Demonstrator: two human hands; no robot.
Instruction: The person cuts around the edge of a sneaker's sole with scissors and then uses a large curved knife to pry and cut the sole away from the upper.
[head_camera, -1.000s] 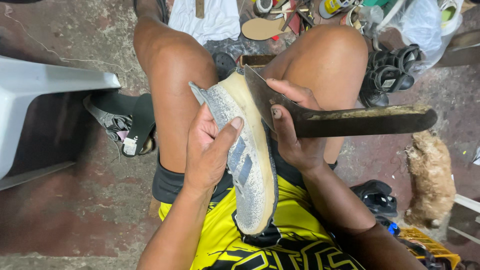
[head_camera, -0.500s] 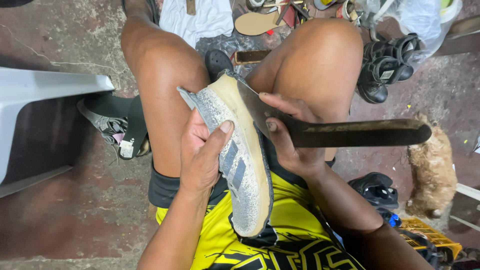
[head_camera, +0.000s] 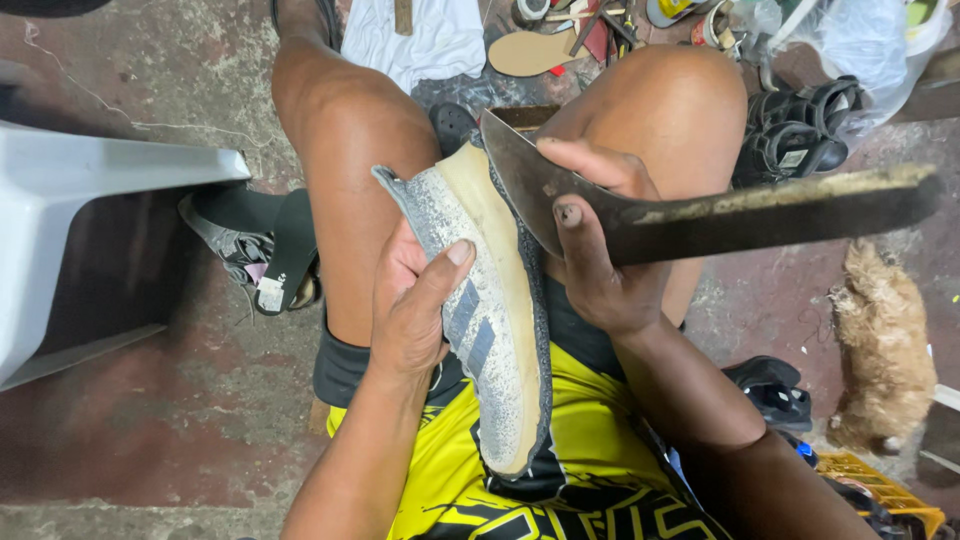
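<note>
Grey speckled shoe (head_camera: 490, 330) lies sole-out between the knees, the left hand (head_camera: 410, 310) wrapped around its upper, thumb on the side. Just right of those fingers, the right hand (head_camera: 600, 250) grips a broad knife (head_camera: 700, 215), blade tip at the sole's edge.

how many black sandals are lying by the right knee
2 that I can tell: one black sandal farther from the knee, the other sandal closer to it, both on the floor touching each other. More may hide under the plastic bag.
</note>
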